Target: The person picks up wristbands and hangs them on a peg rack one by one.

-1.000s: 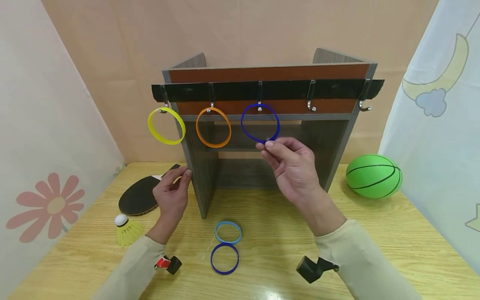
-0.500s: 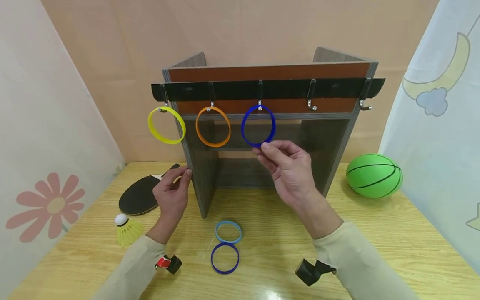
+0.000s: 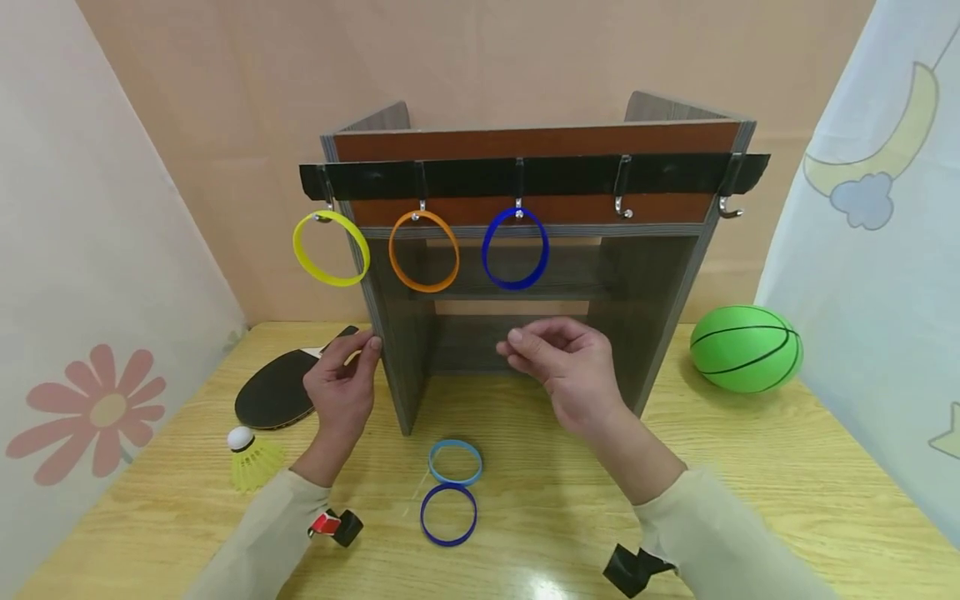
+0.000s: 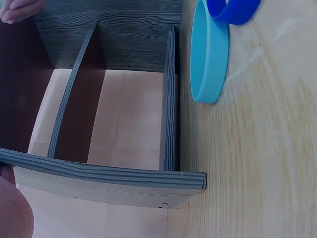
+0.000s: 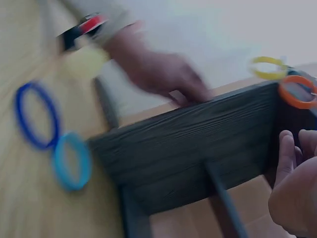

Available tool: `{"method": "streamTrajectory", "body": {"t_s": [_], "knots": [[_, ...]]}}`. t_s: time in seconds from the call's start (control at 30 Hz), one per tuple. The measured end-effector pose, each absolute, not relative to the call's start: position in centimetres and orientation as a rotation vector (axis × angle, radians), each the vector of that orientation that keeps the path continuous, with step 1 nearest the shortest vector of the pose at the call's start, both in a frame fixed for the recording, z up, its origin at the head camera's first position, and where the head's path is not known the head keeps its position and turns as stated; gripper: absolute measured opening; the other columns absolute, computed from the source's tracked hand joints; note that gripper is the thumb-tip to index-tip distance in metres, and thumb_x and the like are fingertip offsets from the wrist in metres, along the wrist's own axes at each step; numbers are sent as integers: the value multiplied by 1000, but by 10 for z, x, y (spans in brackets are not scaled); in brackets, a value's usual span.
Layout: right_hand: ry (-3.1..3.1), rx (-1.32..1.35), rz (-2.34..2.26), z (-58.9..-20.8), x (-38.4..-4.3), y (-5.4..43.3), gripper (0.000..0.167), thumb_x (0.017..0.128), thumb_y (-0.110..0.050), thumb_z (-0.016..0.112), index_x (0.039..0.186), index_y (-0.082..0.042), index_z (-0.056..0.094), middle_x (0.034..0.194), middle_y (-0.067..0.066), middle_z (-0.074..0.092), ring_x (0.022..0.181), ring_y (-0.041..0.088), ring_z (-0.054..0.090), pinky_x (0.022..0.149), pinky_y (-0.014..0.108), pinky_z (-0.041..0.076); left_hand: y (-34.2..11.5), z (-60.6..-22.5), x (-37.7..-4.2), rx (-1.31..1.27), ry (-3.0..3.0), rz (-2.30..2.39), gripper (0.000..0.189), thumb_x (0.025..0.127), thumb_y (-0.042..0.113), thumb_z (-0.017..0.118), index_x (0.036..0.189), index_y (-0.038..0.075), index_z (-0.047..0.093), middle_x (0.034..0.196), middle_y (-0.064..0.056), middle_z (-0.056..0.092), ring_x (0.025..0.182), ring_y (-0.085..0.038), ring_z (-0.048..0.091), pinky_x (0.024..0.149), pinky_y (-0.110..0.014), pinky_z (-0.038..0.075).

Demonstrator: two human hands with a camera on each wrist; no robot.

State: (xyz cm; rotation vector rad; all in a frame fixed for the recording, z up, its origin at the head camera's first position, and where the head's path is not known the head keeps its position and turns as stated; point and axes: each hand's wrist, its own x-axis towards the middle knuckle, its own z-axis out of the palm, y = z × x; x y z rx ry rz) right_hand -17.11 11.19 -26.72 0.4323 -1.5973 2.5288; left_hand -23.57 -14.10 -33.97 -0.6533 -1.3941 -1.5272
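Note:
My left hand (image 3: 342, 377) grips the front edge of the grey wooden shelf's left side panel (image 3: 397, 367), thumb on one face. A dark blue silicone wristband (image 3: 545, 254) hangs on the middle hook. Below it is my right hand (image 3: 573, 367), fingers loosely bent, apart from the band and holding nothing. To the left, an orange wristband (image 3: 427, 288) and a yellow wristband (image 3: 298, 250) hang on their own hooks. On the table, a light blue wristband (image 4: 218, 64) touches a second dark blue one (image 4: 241, 10). The right wrist view is blurred.
Two bare hooks, one (image 3: 621, 208) right of the middle and one (image 3: 727, 208) at the far right, sit on the black strip (image 3: 573, 177). A green ball (image 3: 746, 350) stands at right. A table tennis bat (image 3: 273, 392) and a yellow shuttlecock (image 3: 255, 462) lie at left.
My right hand has let go of the dark blue wristband, now hanging from the middle hook, and has moved down away from it. The left hand keeps its grip on the panel.

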Motion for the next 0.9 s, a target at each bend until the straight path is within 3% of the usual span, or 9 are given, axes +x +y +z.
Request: {"method": "streamTrajectory", "body": {"t_s": [0.3, 0.43, 0.67, 0.9], "knots": [[-2180, 430, 2341, -318, -161, 104, 10, 82, 2, 71, 86, 4, 63, 86, 17, 66, 84, 40, 65, 75, 45, 55, -141, -340, -236, -666, -1394, -1522, 15, 77, -26, 60, 90, -20, 64, 84, -23, 65, 78, -14, 62, 75, -26, 55], [-2429, 585, 2205, -339, -157, 103, 14, 83, -3, 72, 88, 6, 63, 82, 12, 65, 79, 37, 65, 71, 46, 56, -140, -340, -235, -646, -1395, -1519, 11, 79, -18, 65, 90, -17, 67, 84, -22, 65, 78, -15, 62, 75, -27, 55], [-2698, 789, 1959, -362, -150, 102, 11, 80, -7, 73, 87, 0, 67, 77, 4, 61, 67, 18, 61, 57, 27, 53, -142, -340, -235, -645, -1402, -1514, 11, 81, -16, 65, 92, -16, 67, 84, -23, 65, 79, -15, 62, 75, -28, 55], [-2742, 756, 2021, -375, -144, 100, 14, 79, 0, 74, 90, 6, 66, 73, 7, 62, 62, 22, 63, 54, 32, 56, -140, -339, -234, -666, -1383, -1533, 11, 80, -17, 65, 91, -16, 67, 84, -20, 66, 80, -14, 62, 76, -27, 55]]}}
